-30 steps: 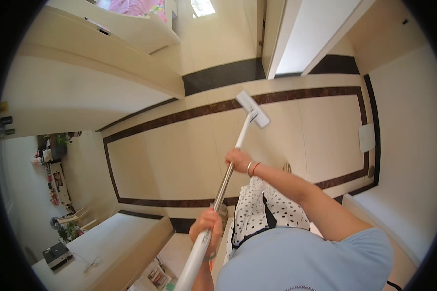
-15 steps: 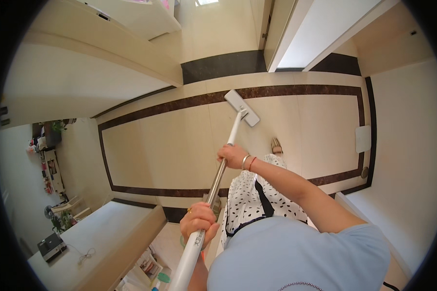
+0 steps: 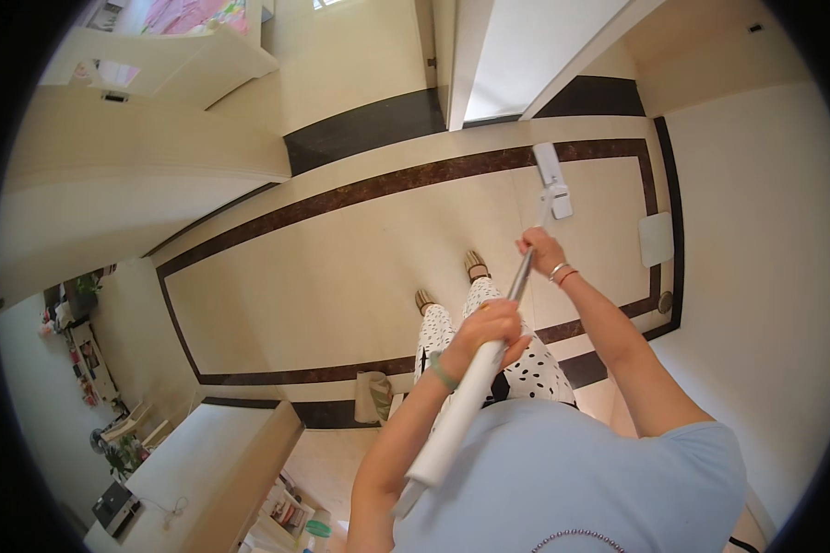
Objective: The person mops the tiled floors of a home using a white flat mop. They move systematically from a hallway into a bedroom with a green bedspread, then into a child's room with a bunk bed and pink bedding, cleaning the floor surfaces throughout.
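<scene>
A flat mop with a white and silver pole slants across in front of my body, its upper end by my left forearm. Its white rectangular head (image 3: 552, 181) lies on the beige tiled floor, across the dark brown border strip. My left hand (image 3: 487, 329) is wrapped round the thick white part of the pole (image 3: 459, 410), with a green bangle on that wrist. Farther down, my right hand (image 3: 541, 251) grips the thinner section; a silver bangle and a red cord circle its wrist. My feet, in striped shoes (image 3: 475, 264), stand left of the mop head.
A white square panel (image 3: 656, 240) lies by the right wall, near a small round floor fitting (image 3: 665, 301). Doorways with dark thresholds (image 3: 367, 131) open at the far side. A beige and green bag-like item (image 3: 373, 397) sits near the dark strip at the lower left.
The mop head has slid right along the floor and turned more lengthwise. Both hands have moved right with the pole. My left forearm and both shoes have come into view.
</scene>
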Available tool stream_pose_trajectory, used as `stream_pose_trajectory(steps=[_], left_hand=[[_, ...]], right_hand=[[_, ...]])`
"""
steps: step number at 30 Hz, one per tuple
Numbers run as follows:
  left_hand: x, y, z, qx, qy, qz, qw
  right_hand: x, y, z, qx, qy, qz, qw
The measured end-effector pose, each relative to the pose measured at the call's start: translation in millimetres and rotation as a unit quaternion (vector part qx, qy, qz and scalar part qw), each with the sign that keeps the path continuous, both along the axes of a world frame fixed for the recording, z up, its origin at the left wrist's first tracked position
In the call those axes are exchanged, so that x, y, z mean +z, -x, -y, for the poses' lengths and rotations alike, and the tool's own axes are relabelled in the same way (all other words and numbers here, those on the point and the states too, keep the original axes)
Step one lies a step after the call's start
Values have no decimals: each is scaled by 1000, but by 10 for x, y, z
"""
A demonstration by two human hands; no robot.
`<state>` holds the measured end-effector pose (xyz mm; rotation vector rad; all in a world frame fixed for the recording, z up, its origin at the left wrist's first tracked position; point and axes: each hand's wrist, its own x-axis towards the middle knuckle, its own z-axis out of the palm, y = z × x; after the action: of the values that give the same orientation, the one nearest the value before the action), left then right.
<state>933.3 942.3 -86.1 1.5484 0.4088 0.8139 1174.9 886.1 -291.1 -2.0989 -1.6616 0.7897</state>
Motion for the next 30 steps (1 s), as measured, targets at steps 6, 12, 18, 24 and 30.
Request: stream_pose_trajectory(steps=[6, 12, 18, 24, 30], left_hand=[[-353, -1027, -17, -57, 86, 22, 994], [-21, -782, -606, -11, 98, -38, 994], [717, 175, -641, 101, 93, -113, 984], [1504, 959, -158, 261, 74, -228, 935], [1649, 1266, -11, 308, 21, -285, 907]], right_hand=[[-266, -1204, 173, -39, 19, 52, 998], [-311, -956, -464, -8, -3, -7, 1000], [65, 280, -914, 64, -29, -113, 991], [428, 1774, -1160, 201, -42, -206, 957], [671, 2565, -1384, 313, 15, -235, 920]])
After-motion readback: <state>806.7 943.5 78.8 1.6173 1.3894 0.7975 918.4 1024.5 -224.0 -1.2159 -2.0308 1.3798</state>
